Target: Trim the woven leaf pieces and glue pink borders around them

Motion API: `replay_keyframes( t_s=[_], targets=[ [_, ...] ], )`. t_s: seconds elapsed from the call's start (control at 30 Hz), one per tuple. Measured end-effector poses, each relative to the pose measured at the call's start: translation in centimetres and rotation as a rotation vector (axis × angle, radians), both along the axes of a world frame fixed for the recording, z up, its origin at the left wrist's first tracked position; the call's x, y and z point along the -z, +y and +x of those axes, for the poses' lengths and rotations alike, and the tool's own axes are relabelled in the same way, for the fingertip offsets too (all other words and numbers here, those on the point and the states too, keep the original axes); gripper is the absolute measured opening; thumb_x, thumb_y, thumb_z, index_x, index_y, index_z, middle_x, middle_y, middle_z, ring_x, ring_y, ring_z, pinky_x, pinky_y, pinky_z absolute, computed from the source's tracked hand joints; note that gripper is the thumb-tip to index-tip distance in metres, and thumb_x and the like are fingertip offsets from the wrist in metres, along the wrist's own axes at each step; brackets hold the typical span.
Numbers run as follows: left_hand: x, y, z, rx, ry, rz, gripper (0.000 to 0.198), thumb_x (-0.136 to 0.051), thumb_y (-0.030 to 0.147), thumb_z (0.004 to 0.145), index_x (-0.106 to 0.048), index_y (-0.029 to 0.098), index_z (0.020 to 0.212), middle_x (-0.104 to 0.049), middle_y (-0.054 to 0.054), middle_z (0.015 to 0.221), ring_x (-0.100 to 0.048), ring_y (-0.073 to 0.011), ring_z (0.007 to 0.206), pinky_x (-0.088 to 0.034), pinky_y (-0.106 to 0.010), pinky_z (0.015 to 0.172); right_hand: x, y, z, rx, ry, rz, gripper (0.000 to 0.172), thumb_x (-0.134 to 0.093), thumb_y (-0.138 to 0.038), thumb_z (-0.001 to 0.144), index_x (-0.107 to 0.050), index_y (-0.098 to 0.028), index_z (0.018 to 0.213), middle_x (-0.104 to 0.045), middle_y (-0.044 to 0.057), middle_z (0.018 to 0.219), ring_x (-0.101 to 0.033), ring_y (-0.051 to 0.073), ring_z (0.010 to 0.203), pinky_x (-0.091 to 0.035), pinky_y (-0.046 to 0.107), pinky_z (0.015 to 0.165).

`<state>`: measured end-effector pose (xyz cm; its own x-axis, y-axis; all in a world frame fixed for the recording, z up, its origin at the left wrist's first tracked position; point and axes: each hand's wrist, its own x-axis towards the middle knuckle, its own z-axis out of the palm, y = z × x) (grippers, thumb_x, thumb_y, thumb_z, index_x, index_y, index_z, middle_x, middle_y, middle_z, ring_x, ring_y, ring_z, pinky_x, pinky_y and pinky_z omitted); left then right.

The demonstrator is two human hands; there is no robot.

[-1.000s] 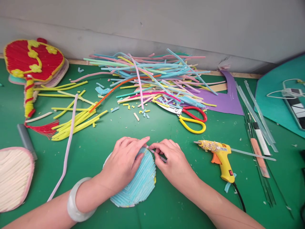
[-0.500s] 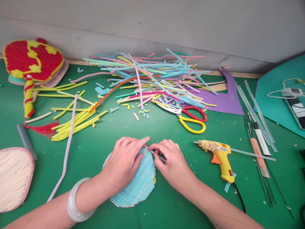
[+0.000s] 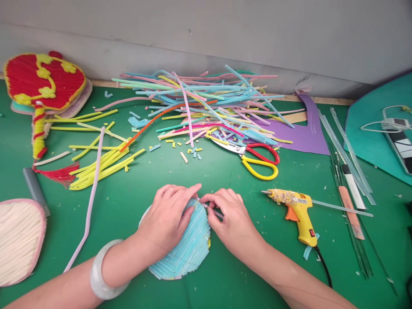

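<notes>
A light blue panel of side-by-side strips (image 3: 185, 249) lies on the green table, with bits of yellow at its right edge. My left hand (image 3: 170, 214) rests over its upper left part, pressing it, with the index finger stretched to the top edge and the thumb apart. At the panel's upper right edge my right hand (image 3: 227, 210) pinches a thin pale purple strip (image 3: 219, 214) between thumb and forefinger. The strip's far end meets the panel's edge close to my left index fingertip.
Behind are piled coloured strips (image 3: 193, 96) and scissors (image 3: 260, 161). A yellow glue gun (image 3: 298, 210) lies right, near glue sticks (image 3: 347, 150) and wires. Left are yellow strips (image 3: 106, 165), a red fan (image 3: 41, 81), a cream panel (image 3: 21, 240) and a long purple strip (image 3: 93, 193).
</notes>
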<state>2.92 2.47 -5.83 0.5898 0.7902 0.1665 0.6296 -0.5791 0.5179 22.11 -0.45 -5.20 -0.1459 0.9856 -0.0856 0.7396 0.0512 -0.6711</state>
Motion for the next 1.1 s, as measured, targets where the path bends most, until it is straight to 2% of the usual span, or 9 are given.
replay_keyframes(
  t_s=[0.13,0.3,0.63,0.87,1.1],
  targets=[
    [-0.28,-0.04,0.08,0.003,-0.013,-0.024,0.044,-0.047,0.014,0.099,-0.041,0.019,0.142,-0.068,-0.006,0.117,-0.056,-0.0229,0.11,-0.038,-0.042,0.102,0.05,-0.01,0.0,-0.001,-0.001,0.008,0.026,-0.056,-0.004,0.087,-0.069,-0.021,0.1,-0.064,0.002,0.088,-0.053,0.02,0.085,-0.036,0.035,0.075],
    [0.12,-0.11,0.01,-0.001,-0.005,-0.004,0.05,-0.058,0.024,0.098,-0.04,0.02,0.144,-0.067,-0.006,0.116,-0.056,-0.0242,0.109,-0.039,-0.043,0.101,0.03,0.0,0.0,-0.002,0.002,0.006,0.024,-0.056,-0.005,0.087,-0.069,-0.02,0.1,-0.063,0.001,0.086,-0.052,0.019,0.084,-0.036,0.035,0.075],
    [0.28,-0.15,0.08,-0.01,0.017,0.02,0.049,-0.058,0.023,0.097,-0.04,0.021,0.143,-0.067,-0.006,0.118,-0.057,-0.0242,0.109,-0.041,-0.044,0.101,-0.01,0.0,-0.07,0.005,0.0,0.001,0.024,-0.057,-0.005,0.087,-0.069,-0.021,0.1,-0.064,0.001,0.087,-0.053,0.019,0.084,-0.035,0.035,0.075],
    [0.28,-0.17,0.08,-0.016,0.008,-0.026,0.049,-0.056,0.023,0.098,-0.038,0.024,0.144,-0.066,-0.006,0.122,-0.058,-0.0245,0.112,-0.041,-0.045,0.102,-0.17,0.0,-0.11,0.005,-0.013,-0.012,0.026,-0.056,-0.004,0.087,-0.069,-0.022,0.1,-0.065,0.001,0.087,-0.053,0.019,0.085,-0.036,0.035,0.075],
    [0.17,-0.16,0.11,-0.007,0.014,-0.023,0.049,-0.057,0.022,0.098,-0.039,0.022,0.143,-0.066,-0.006,0.121,-0.057,-0.024,0.112,-0.04,-0.044,0.102,-0.14,-0.01,-0.07,0.003,0.0,-0.007,0.025,-0.056,-0.005,0.087,-0.069,-0.022,0.101,-0.065,0.001,0.087,-0.053,0.019,0.085,-0.036,0.035,0.075]
  ],
)
